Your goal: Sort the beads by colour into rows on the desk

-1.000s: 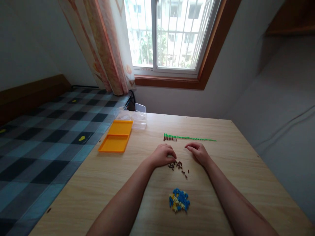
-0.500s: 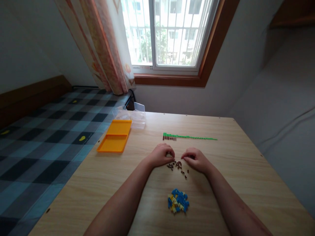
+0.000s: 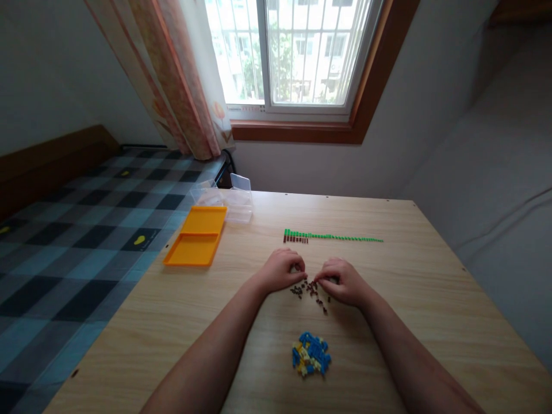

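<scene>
- Many small brown plastic pieces [image 3: 312, 288] lie loosely scattered on the wood-grain tabletop [image 3: 414, 259], a few straying toward the person's body.
- The left hand [image 3: 281, 272] rests at the far left edge of this scatter, its fingers curled and the thumb and forefinger tips close together; whether a piece sits between them cannot be told.
- The right hand [image 3: 344, 283] faces it from the other side, fingers bent, the tips reaching down at the scatter's far edge; their grip is too small to tell.
- Beyond the hands runs a long line of green pieces [image 3: 319, 236], with a shorter row of brown pieces [image 3: 294, 239] just on its near side at the left end.
- Nearer the person, a heap of blue and yellow pieces [image 3: 318, 349] lies between the forearms.
- Off to the left stands an orange two-compartment tray [image 3: 192, 234], with a clear plastic box [image 3: 239, 214] just behind it.
</scene>
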`<state>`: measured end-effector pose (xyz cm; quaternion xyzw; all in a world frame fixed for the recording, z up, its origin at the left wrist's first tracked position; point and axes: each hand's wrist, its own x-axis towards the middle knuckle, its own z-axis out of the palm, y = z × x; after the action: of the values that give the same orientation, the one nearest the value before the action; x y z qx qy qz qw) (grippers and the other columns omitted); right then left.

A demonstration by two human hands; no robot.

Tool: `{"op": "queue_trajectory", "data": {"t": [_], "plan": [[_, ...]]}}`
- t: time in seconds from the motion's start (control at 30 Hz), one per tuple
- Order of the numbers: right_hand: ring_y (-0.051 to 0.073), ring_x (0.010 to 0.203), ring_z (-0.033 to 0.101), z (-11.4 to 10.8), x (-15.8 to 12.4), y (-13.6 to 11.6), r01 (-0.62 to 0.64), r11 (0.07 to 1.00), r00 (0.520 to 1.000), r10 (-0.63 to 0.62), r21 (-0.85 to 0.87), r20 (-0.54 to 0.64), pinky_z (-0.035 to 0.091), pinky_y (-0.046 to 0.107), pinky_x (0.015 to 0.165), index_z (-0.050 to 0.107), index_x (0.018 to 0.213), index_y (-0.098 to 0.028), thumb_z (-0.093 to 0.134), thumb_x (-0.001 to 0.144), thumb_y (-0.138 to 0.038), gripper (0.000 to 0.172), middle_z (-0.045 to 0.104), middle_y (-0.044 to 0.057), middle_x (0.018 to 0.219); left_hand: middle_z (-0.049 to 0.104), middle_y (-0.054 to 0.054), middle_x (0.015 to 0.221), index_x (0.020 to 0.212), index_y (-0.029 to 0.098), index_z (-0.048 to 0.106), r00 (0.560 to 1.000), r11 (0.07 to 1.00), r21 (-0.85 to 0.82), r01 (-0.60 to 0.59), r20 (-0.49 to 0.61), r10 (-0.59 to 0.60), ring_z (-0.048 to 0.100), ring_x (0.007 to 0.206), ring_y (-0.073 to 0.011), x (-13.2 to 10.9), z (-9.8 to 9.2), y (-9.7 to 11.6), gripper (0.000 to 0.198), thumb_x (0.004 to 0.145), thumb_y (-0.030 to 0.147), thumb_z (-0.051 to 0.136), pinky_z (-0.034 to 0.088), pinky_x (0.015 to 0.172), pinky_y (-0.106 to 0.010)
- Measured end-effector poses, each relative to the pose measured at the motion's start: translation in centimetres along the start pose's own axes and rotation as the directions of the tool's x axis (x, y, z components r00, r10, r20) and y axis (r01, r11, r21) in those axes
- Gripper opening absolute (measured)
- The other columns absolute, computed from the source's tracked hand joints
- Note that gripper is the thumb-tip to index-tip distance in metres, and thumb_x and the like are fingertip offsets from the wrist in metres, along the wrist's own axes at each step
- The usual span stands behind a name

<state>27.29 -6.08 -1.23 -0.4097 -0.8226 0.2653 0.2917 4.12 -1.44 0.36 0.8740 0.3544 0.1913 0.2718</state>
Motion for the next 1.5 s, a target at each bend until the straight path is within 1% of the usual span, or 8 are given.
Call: {"op": "queue_trajectory", "data": {"t": [0.13, 0.3, 0.47, 0.7, 0.87, 1.03, 1.33, 1.5], "plan": [[0.019, 0.073, 0.06, 0.02, -0.02, -0.01, 0.019, 1.0, 1.0, -0.018, -0.016, 0.012, 0.041, 0.033, 0.073, 0.078, 0.082, -0.026, 0.063, 0.079, -0.014, 0.019, 0.071, 0.002, 0.072, 0.067, 0.0, 0.076, 0.074, 0.02, 0.069, 1.0, 0.999, -0.035, -0.009, 0.02, 0.01, 0.057, 0.08, -0.0177, -0.02, -0.5, 0.0, 0.01, 0.074, 0.025, 0.078, 0.039, 0.076, -0.028], [0.019, 0.074, 0.061, 0.22, -0.07, -0.01, 0.023, 0.999, 1.0, -0.023, -0.026, -0.008, 0.041, 0.033, 0.074, 0.078, 0.082, -0.026, 0.063, 0.079, -0.013, 0.019, 0.071, 0.002, 0.072, 0.067, 0.0, 0.078, 0.073, 0.02, 0.068, 0.998, 0.999, -0.005, -0.05, 0.037, 0.05, 0.057, 0.083, -0.0183, -0.06, -0.53, -0.05, 0.014, 0.074, 0.029, 0.079, 0.039, 0.08, -0.029], [0.018, 0.073, 0.061, 0.23, -0.02, -0.11, 0.021, 0.999, 1.0, -0.022, -0.035, -0.015, 0.042, 0.033, 0.074, 0.078, 0.081, -0.025, 0.063, 0.077, -0.012, 0.02, 0.071, 0.002, 0.071, 0.066, 0.0, 0.077, 0.072, 0.02, 0.068, 0.998, 0.999, 0.009, -0.046, 0.037, 0.046, 0.057, 0.082, -0.0184, -0.04, -0.41, -0.2, 0.015, 0.074, 0.031, 0.079, 0.04, 0.08, -0.029], [0.018, 0.071, 0.06, 0.1, -0.04, 0.1, -0.017, 1.0, 0.998, 0.017, 0.009, -0.057, 0.043, 0.03, 0.07, 0.078, 0.079, -0.023, 0.062, 0.077, -0.011, 0.02, 0.069, 0.003, 0.07, 0.064, 0.0, 0.074, 0.072, 0.019, 0.068, 0.999, 0.999, -0.017, -0.044, 0.022, 0.045, 0.056, 0.078, -0.0171, 0.06, -0.42, -0.3, 0.012, 0.074, 0.026, 0.078, 0.04, 0.074, -0.027], [0.017, 0.069, 0.06, 0.06, -0.02, 0.14, -0.031, 0.999, 0.996, 0.033, 0.029, -0.078, 0.043, 0.029, 0.069, 0.078, 0.079, -0.022, 0.062, 0.078, -0.013, 0.018, 0.068, 0.003, 0.068, 0.065, -0.001, 0.076, 0.073, 0.019, 0.068, 1.0, 0.999, -0.02, -0.029, 0.005, 0.029, 0.057, 0.08, -0.0175, -0.22, -0.45, -0.33, 0.011, 0.076, 0.026, 0.075, 0.041, 0.074, -0.027], [0.016, 0.068, 0.059, 0.13, 0.09, 0.43, -0.05, 0.997, 0.995, 0.056, 0.064, -0.087, 0.042, 0.028, 0.067, 0.078, 0.08, -0.022, 0.062, 0.079, -0.014, 0.018, 0.068, 0.003, 0.069, 0.065, -0.001, 0.077, 0.076, 0.019, 0.07, 1.0, 0.999, -0.021, -0.026, 0.015, 0.027, 0.057, 0.08, -0.0179, -0.36, -0.5, -0.37, 0.009, 0.076, 0.026, 0.075, 0.041, 0.074, -0.027], [0.016, 0.066, 0.057, 0.1, 0.14, 0.63, -0.074, 0.994, 0.993, 0.082, 0.084, -0.089, 0.041, 0.027, 0.064, 0.079, 0.082, -0.021, 0.062, 0.081, -0.017, 0.017, 0.067, 0.003, 0.069, 0.065, -0.001, 0.078, 0.075, 0.02, 0.071, 0.997, 0.998, 0.026, -0.06, 0.04, 0.059, 0.056, 0.083, -0.0186, -0.22, -0.59, -0.28, 0.011, 0.077, 0.03, 0.076, 0.041, 0.077, -0.028], [0.016, 0.067, 0.057, 0.07, 0.25, 0.73, -0.079, 0.993, 0.992, 0.086, 0.083, -0.091, 0.041, 0.028, 0.065, 0.078, 0.082, -0.021, 0.062, 0.081, -0.019, 0.017, 0.069, 0.003, 0.07, 0.065, -0.001, 0.081, 0.075, 0.022, 0.072, 0.997, 0.996, 0.065, -0.061, 0.048, 0.058, 0.056, 0.084, -0.019, -0.27, -0.48, -0.07, 0.014, 0.074, 0.034, 0.079, 0.04, 0.079, -0.028]]}}
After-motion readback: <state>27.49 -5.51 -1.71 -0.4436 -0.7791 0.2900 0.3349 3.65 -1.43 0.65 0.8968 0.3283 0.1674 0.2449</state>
